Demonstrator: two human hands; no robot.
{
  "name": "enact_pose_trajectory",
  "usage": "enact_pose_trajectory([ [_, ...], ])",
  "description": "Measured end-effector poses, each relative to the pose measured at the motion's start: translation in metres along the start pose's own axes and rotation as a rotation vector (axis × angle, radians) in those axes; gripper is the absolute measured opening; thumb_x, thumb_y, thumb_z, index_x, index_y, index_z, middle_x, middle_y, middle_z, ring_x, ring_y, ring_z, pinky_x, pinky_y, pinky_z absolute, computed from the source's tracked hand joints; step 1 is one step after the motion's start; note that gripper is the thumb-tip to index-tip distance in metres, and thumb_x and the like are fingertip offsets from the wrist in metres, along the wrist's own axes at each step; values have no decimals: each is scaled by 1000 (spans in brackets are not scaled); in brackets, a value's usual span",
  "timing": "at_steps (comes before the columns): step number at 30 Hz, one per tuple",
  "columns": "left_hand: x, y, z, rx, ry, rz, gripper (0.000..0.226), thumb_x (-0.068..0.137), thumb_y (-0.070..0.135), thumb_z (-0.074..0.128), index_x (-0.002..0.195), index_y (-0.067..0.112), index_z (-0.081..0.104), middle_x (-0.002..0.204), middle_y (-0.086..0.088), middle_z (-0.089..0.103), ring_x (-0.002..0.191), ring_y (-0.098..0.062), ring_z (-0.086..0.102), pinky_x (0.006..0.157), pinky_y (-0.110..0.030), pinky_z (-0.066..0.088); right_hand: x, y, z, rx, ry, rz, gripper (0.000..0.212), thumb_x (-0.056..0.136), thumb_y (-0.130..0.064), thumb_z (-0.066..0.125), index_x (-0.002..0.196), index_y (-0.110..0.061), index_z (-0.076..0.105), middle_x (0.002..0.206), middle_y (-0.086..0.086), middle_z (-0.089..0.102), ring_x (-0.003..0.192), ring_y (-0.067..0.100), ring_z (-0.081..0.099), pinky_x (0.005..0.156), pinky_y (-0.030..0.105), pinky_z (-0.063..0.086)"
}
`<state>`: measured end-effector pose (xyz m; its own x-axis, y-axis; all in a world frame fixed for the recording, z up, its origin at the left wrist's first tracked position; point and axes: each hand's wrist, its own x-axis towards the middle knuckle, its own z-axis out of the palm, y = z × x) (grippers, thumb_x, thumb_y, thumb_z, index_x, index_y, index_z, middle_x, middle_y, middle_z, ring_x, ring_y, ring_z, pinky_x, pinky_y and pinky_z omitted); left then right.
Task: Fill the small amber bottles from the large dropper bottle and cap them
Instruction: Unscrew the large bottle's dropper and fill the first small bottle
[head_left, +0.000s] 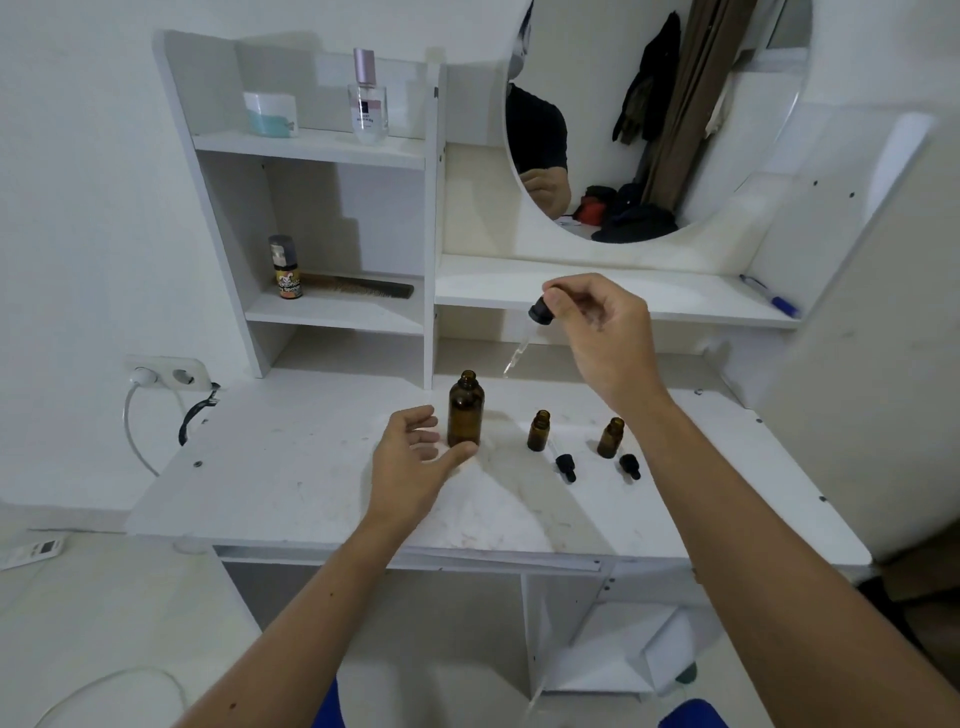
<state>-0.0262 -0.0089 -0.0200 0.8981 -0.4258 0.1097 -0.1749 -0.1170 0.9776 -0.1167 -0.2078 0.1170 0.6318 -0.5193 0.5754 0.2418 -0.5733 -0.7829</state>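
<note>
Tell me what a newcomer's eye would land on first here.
First, the right hand raised over the white desk, pinching a dropper by its black bulb. Below, the left hand touches the big open amber bottle, with two small open bottles and their black caps to its right.

Perfume bottle (368, 98), white jar (270, 114), comb (363, 287), round mirror (660, 119), blue pen (770, 296).

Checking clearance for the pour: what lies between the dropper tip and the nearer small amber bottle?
Nothing: in the head view only bare white desk shows between dropper and small bottle.
</note>
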Motion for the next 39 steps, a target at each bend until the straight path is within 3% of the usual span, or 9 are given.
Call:
enact_pose_trajectory([
  [3,-19,3,4,2,57,5,54,78,30,90,123,18,63,108,6,71,94,-14,70,84,-28,62,-15,11,-17,-24,19,35,9,101,-12,70,107,-13,77,97,0,80,96,14,77,94,24,58],
  [6,-26,6,18,1,-45,23,47,81,26,89,121,17,67,107,5,74,90,-11,72,85,-27,62,-29,24,-30,-78,41,93,11,103,-17,69,110,-15,77,102,-3,81,101,11,76,97,24,58],
  [12,-15,13,60,11,-221,76,68,81,30,88,141,15,58,136,3,66,121,-11,64,106,-29,53,-40,37,-36,-133,60,115,12,103,-21,69,111,-22,78,103,-10,79,100,1,72,89,11,52],
  [16,-1,18,87,57,-233,112,70,85,25,85,146,13,53,146,0,59,134,-15,55,116,-35,46,-37,43,-34,-137,51,100,12,103,-20,69,110,-21,78,102,-10,79,99,3,73,89,15,54],
  [19,9,14,99,122,-213,142,59,88,22,83,141,12,59,136,-1,67,126,-15,62,111,-33,50,-34,46,-33,-149,38,96,11,102,-21,70,110,-24,77,103,-11,79,101,6,73,92,19,56],
  [24,16,5,104,204,-158,195,34,93,17,76,126,14,69,110,9,73,101,-4,68,86,-4,49,-34,48,-32,-185,-15,95,12,101,-17,71,103,-28,76,99,-16,77,94,-2,72,88,12,53],
  [30,18,2,103,198,-159,194,29,93,15,76,121,14,70,102,12,72,93,9,65,85,-3,49,-37,51,-24,-235,-17,95,17,97,-11,74,88,-26,77,79,-31,74,83,-6,72,82,8,51],
  [35,18,2,103,204,-166,187,30,94,15,76,123,14,70,104,12,72,93,6,65,86,-6,50,-37,50,-24,-235,8,94,11,98,-15,74,94,-23,80,87,-21,78,87,1,74,86,15,55],
  [39,18,2,102,194,-178,197,34,93,18,77,126,16,68,111,8,74,97,2,66,97,-18,55,-39,47,-26,-221,-8,106,8,99,-20,74,102,-23,80,96,-16,79,93,1,74,90,16,55],
])
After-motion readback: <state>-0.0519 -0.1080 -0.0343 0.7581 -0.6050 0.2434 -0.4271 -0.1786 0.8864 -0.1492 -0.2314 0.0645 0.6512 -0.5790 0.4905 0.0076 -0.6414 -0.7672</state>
